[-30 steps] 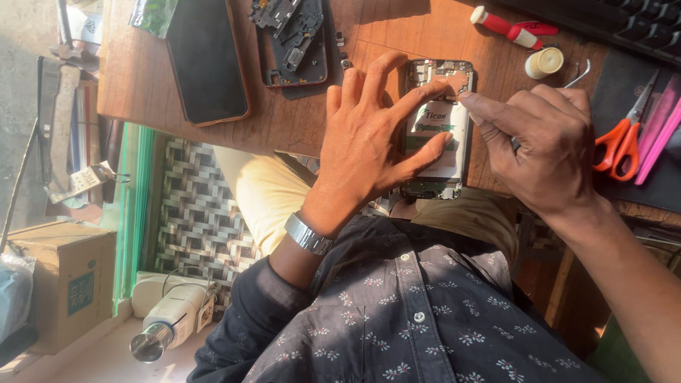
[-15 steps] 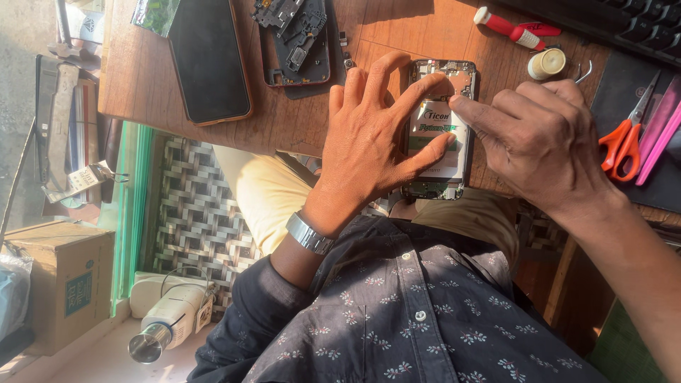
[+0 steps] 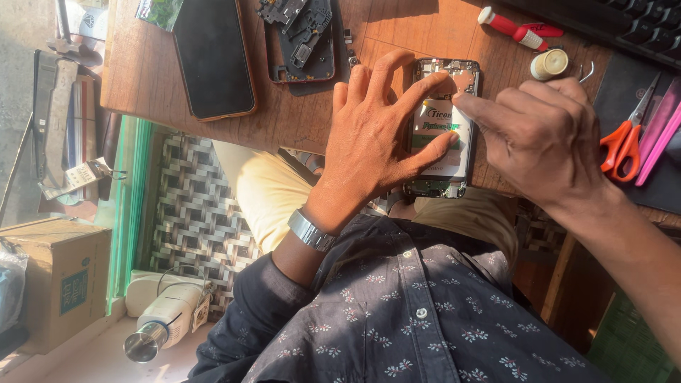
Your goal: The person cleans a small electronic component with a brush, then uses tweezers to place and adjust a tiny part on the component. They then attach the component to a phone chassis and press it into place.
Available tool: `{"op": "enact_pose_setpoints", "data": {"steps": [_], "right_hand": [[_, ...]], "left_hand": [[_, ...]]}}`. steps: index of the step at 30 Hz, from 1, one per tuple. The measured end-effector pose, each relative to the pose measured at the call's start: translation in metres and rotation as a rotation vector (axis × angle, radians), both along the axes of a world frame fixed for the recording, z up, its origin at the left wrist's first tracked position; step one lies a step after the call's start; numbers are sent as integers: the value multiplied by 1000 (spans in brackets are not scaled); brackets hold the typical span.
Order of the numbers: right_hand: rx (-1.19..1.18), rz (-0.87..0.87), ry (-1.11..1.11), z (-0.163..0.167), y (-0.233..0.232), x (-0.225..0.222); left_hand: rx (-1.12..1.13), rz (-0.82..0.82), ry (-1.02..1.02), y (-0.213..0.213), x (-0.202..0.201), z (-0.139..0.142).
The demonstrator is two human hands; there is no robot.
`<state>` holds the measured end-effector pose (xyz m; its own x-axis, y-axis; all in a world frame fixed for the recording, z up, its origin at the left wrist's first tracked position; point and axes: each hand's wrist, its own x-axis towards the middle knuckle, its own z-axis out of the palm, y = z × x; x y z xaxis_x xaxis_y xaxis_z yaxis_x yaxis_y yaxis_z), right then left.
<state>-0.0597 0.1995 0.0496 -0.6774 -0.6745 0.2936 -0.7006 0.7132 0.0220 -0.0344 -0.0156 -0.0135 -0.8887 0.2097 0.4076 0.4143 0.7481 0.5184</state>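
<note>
Pinning the opened smartphone flat against the wooden counter, the left hand spreads its fingers wide — forefinger and thumb bracket the battery, a pressing hold with nothing clenched. The right hand has closed in from half a second ago: its fingertips now bunch together at the phone's upper edge, on the exposed board, where a second ago they were a little further out and looser. Whether something tiny sits between those fingertips cannot be told. That shift suggests the fine work on the board has begun or resumed. The phone itself has not moved between frames. Beyond the right grip lie a small round roll, a red-handled screwdriver and orange scissors; past the left grip, a stripped phone frame and a dark intact phone — all unchanged.
</note>
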Motion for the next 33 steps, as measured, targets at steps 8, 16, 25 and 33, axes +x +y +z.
{"op": "enact_pose_setpoints", "data": {"steps": [8, 16, 25, 33], "right_hand": [[-123, -57, -72, -6, 7, 8], [24, 10, -56, -2, 1, 1], [86, 52, -90, 7, 2, -12], [70, 39, -120, 7, -1, -13]], "left_hand": [[15, -12, -8, -2, 1, 2], [22, -10, -21, -3, 1, 3], [14, -12, -29, -1, -1, 2], [35, 15, -18, -2, 0, 2]]}}
